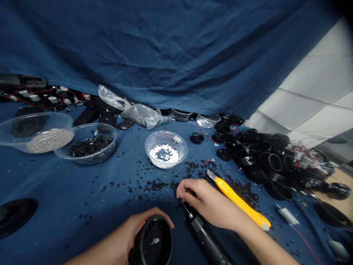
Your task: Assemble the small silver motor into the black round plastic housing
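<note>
My left hand [131,232] is wrapped round a black round housing [153,241] at the bottom centre, its open face turned up. My right hand [208,202] reaches over the blue cloth with its fingertips pinched together among scattered small black screws [154,184]; what they pinch is too small to see. A black electric screwdriver [204,233] lies under the right hand, its tip pointing up and left. A yellow utility knife [238,200] lies just right of that hand.
Clear bowls hold silver screws [46,140], black screws [89,145] and white parts [165,152]. A pile of black round housings [264,158] fills the right side. Plastic bags [142,114] and wired parts [41,95] lie at the back under a blue cloth backdrop [165,55].
</note>
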The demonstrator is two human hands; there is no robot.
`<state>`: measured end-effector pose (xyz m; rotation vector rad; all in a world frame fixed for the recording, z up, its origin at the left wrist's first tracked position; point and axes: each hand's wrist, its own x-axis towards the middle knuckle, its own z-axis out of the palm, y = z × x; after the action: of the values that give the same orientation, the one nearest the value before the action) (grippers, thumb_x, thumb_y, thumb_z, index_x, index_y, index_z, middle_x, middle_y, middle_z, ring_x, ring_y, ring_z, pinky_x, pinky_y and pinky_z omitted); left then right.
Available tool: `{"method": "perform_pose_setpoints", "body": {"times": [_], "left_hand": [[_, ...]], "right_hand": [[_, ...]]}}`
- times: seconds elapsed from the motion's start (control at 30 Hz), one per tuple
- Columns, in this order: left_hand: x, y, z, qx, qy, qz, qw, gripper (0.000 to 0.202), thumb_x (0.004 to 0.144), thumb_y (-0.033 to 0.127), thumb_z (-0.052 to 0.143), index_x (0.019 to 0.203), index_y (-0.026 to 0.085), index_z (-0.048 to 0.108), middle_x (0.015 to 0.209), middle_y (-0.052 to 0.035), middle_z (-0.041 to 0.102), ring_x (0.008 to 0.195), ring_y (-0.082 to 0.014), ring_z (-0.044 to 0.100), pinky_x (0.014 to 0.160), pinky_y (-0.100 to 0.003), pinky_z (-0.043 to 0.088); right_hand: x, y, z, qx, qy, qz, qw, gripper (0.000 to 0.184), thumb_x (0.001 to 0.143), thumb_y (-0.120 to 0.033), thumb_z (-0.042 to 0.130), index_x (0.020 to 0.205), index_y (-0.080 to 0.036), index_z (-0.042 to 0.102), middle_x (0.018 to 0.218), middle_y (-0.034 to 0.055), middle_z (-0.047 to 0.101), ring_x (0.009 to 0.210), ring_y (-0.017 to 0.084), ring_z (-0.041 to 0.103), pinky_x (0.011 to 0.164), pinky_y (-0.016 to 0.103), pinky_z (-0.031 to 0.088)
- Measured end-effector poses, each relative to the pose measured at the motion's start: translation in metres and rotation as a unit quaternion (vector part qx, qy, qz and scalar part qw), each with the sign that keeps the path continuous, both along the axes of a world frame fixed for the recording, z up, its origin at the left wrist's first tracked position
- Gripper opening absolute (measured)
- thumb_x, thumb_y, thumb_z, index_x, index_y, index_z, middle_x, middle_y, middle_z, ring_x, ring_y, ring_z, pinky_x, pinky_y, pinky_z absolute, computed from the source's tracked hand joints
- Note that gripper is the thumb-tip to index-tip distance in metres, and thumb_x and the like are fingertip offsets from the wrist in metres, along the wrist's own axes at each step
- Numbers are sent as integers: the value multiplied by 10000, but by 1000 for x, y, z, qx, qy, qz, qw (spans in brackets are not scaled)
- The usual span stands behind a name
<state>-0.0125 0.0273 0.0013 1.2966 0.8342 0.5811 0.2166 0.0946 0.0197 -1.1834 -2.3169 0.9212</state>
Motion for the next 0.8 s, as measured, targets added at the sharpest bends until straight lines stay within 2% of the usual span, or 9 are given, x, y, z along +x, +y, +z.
{"method": "perform_pose_setpoints", "body": {"times": [0.1, 0.3, 0.47, 0.53, 0.7, 0.8], "left_hand": [[-3, -1, -2, 4, -6, 1, 1000, 565, 684, 233, 782, 1202, 296, 565, 1038, -29, 642, 951, -242, 612, 830, -349, 480], [-7, -1, -11, -26, -15, 9, 1000, 514, 726, 266, 753, 1204, 302, 569, 1031, -26, 646, 928, -233, 619, 810, -346, 487], [-1, -5, -15, -2, -37, 30, 999, 569, 686, 263, 770, 1210, 278, 548, 1017, -31, 637, 931, -234, 603, 822, -350, 480], [0, -5, -15, 4, -26, 37, 999, 580, 677, 276, 767, 1210, 269, 538, 1027, -36, 628, 933, -236, 599, 828, -355, 480], [0, -4, -9, -6, -19, 4, 1000, 575, 663, 281, 743, 1198, 271, 532, 1004, -32, 623, 909, -234, 605, 798, -350, 482], [3, -2, -8, -17, -27, 27, 999, 554, 626, 260, 728, 1150, 285, 552, 933, -1, 622, 842, -201, 604, 741, -297, 479]], "right_hand": [[2, -1, 0, 7, -13, 12, 1000, 189, 957, -112, 474, 855, -201, 607, 847, -25, 637, 817, 140, 557, 766, 272, 398], [2, 0, -2, 10, -19, 19, 1000, 189, 956, -121, 500, 857, -209, 635, 863, -33, 658, 823, 131, 586, 764, 254, 412], [0, 2, -1, 13, -16, 17, 1000, 199, 972, -130, 491, 891, -214, 652, 904, -39, 673, 866, 123, 602, 798, 245, 416], [0, 1, -2, 15, -17, 20, 1000, 209, 980, -132, 481, 912, -218, 658, 915, -39, 675, 885, 121, 603, 819, 245, 414], [3, -2, -5, 14, -22, 33, 999, 230, 992, -138, 453, 942, -220, 662, 914, -35, 667, 897, 120, 601, 841, 241, 417], [7, -3, 4, 22, -28, 27, 999, 224, 998, -171, 451, 1028, -242, 661, 1004, -27, 664, 966, 130, 597, 883, 251, 411]]}}
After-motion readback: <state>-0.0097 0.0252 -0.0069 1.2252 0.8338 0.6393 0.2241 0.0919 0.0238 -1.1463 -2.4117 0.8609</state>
